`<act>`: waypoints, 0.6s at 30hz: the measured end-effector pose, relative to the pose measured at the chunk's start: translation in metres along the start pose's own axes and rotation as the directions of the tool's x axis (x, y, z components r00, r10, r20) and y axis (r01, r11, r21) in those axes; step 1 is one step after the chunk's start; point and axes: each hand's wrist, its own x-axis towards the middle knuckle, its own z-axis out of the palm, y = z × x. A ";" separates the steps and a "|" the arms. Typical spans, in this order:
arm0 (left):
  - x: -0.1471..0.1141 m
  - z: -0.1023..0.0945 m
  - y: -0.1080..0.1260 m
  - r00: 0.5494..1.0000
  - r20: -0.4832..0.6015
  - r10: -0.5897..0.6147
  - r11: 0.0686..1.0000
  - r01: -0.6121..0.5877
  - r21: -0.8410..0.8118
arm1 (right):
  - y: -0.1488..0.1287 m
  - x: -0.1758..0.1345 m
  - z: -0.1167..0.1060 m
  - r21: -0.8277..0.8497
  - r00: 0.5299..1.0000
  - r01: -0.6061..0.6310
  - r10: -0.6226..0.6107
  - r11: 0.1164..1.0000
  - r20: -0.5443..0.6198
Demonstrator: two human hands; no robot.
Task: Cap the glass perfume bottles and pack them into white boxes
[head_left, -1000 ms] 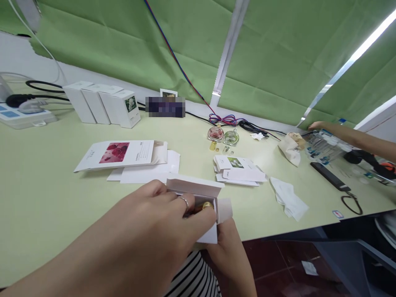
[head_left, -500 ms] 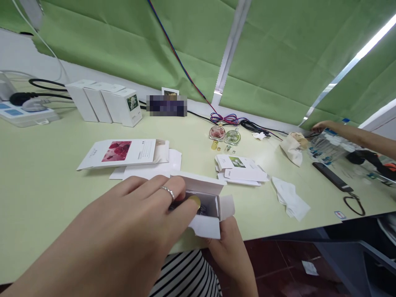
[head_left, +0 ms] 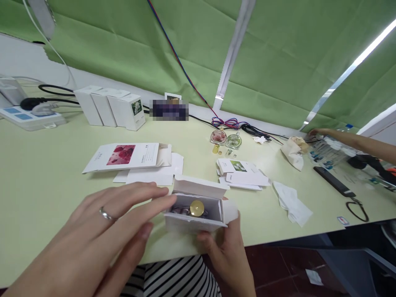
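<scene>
My right hand (head_left: 227, 249) grips a small white cardboard box (head_left: 194, 224) from its right end and front. The box top stands open, with a long flap raised at the back and a side flap folded out at the right. Inside lies a bottle with a round gold cap (head_left: 196, 208); most of its body is hidden by the box walls. At the box's left end, my left hand (head_left: 114, 222) has its fingers stretched out and apart, the fingertips close to the rim. A ring is on one of its fingers.
Flattened cartons (head_left: 130, 156) lie behind my left hand, another folded carton (head_left: 243, 171) farther right. Upright white boxes (head_left: 108, 108) stand at the back left. Two round bottles (head_left: 218, 136) lie near coiled cables. Tissue (head_left: 292, 204), a black strap-tied object (head_left: 334, 181) and another person's arm (head_left: 355, 140) are rightward.
My left hand has come out of the box and drawn back left, its fingers straightening. The gold cap now shows fully. The box's front flap no longer hangs outward.
</scene>
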 end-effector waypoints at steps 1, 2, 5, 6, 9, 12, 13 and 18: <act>-0.003 0.003 0.000 1.000 0.003 0.001 1.000 -0.001 -0.012 | -0.001 -0.001 0.003 -0.007 0.993 0.086 -0.086 0.996 -0.084; -0.005 0.007 0.001 1.000 0.008 0.016 1.000 -0.016 -0.012 | -0.002 0.000 0.007 -0.005 0.969 0.172 -0.170 0.985 -0.182; -0.006 0.017 0.006 0.998 -0.066 -0.025 0.998 0.020 -0.067 | -0.010 0.004 0.015 -0.015 0.881 0.333 -0.317 0.943 -0.351; -0.005 0.020 0.008 0.994 -0.092 -0.063 0.994 0.054 -0.096 | -0.012 0.006 0.016 -0.042 0.884 0.339 -0.333 0.940 -0.328; -0.002 0.027 0.015 0.976 -0.139 -0.170 0.979 0.151 -0.138 | -0.015 0.010 0.013 -0.135 0.919 0.329 -0.350 0.935 -0.184; 0.001 0.033 0.022 0.950 -0.185 -0.253 0.963 0.228 -0.143 | -0.013 0.010 0.010 -0.159 0.937 0.294 -0.317 0.942 -0.144; 0.002 0.034 0.023 0.949 -0.197 -0.248 0.964 0.222 -0.145 | -0.013 0.009 0.010 -0.153 0.944 0.278 -0.300 0.948 -0.141; 0.003 0.040 0.025 0.978 -0.136 -0.155 0.983 0.139 -0.120 | -0.017 0.011 0.022 -0.055 0.916 0.254 -0.259 0.966 -0.307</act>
